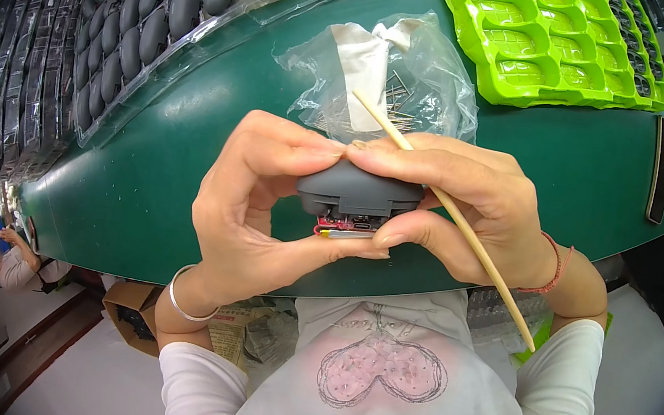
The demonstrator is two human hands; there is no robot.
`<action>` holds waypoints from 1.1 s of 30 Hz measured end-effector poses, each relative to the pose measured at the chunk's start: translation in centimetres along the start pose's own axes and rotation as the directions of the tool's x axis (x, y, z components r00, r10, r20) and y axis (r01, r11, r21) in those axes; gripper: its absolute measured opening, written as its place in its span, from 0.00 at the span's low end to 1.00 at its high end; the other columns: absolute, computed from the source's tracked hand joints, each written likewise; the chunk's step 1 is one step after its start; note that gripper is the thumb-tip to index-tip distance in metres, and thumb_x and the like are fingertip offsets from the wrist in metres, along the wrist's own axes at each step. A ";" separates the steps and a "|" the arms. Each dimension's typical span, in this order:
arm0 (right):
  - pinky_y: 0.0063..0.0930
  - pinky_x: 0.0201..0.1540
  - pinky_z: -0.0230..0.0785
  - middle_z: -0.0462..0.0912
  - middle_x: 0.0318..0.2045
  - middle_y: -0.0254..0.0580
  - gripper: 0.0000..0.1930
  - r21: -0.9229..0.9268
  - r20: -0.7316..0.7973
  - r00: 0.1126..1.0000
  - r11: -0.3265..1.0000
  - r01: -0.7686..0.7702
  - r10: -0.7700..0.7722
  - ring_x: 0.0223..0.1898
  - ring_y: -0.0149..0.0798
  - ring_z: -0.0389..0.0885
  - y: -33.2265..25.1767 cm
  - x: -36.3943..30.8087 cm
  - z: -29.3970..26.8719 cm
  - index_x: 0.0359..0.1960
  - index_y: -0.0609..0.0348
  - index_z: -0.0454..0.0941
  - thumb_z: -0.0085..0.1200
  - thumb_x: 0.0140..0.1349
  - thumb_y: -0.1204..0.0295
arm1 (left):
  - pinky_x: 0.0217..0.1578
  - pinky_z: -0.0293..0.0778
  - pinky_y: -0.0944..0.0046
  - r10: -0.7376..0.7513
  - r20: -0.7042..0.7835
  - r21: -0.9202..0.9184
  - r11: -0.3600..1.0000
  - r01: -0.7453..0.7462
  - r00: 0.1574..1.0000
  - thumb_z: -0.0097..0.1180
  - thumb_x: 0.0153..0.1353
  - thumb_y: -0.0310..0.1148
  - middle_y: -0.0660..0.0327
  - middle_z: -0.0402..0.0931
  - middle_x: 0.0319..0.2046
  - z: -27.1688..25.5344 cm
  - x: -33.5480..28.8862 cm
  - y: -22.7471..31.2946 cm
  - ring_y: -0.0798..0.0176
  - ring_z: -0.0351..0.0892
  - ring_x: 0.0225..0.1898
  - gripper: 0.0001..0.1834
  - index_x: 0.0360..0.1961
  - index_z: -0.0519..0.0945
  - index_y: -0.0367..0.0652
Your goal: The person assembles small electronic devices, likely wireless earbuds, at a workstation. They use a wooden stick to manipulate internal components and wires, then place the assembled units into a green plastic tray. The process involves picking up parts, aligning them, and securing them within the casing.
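Observation:
Between my two hands is a dark grey, rounded charging case (pixel 360 188), its hinge side toward me. At its lower edge a red circuit board (pixel 332 224) with a small metal port shows, above a silvery strip with yellow tape. My left hand (pixel 254 188) is closed on the case's left side, fingertips on top and thumb beneath. My right hand (pixel 469 197) grips the right side, index finger on top and thumb at the lower edge. A thin wooden stick (pixel 472 240) is also held in my right hand, slanting from upper left to lower right.
Beyond my hands, a clear plastic bag (pixel 427 72) holds metal pins and white material on the green table (pixel 144 215). Trays of grey cases (pixel 144 32) stand at the far left, beside stacked clear trays (pixel 16 70). A lime-green tray (pixel 533 45) and dark phone-like slab (pixel 661 169) lie right.

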State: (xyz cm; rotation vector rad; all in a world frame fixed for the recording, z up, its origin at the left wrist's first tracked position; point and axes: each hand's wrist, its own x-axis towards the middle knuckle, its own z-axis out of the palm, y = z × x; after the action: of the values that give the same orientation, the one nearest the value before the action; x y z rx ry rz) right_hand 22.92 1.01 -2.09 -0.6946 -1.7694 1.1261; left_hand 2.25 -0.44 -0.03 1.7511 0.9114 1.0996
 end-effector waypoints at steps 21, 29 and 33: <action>0.28 0.35 0.75 0.82 0.36 0.51 0.16 0.011 0.040 0.996 0.997 0.081 -0.082 0.34 0.43 0.83 0.0 0.5 -0.2 0.45 0.65 0.80 0.63 0.52 0.79 | 0.36 0.74 0.71 -0.130 0.047 0.092 0.988 0.125 0.990 0.81 0.29 0.27 0.60 0.72 0.35 -0.9 -0.5 0.6 0.69 0.72 0.36 0.34 0.41 0.78 0.36; 0.26 0.32 0.73 0.82 0.34 0.50 0.13 0.094 0.025 0.999 0.994 -0.050 0.048 0.30 0.39 0.81 -0.5 0.6 -0.3 0.42 0.65 0.82 0.61 0.53 0.81 | 0.36 0.74 0.69 -0.123 0.060 0.023 0.992 0.122 0.991 0.82 0.28 0.29 0.58 0.74 0.36 -1.0 -0.4 0.2 0.66 0.73 0.37 0.34 0.41 0.79 0.37; 0.22 0.33 0.71 0.83 0.33 0.47 0.11 0.222 0.059 0.974 0.948 -0.226 0.218 0.31 0.32 0.80 -0.9 0.2 -0.6 0.41 0.66 0.82 0.60 0.54 0.83 | 0.36 0.75 0.68 0.041 0.067 0.218 0.974 -0.054 0.997 0.82 0.26 0.31 0.58 0.76 0.36 -1.3 -0.4 0.0 0.65 0.74 0.37 0.35 0.40 0.80 0.37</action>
State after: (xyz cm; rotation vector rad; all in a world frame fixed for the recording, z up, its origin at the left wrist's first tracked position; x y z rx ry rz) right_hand 23.32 1.03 -1.09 -0.7509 -1.5845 1.4756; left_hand 0.94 -0.40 0.16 1.9853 0.9880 0.9996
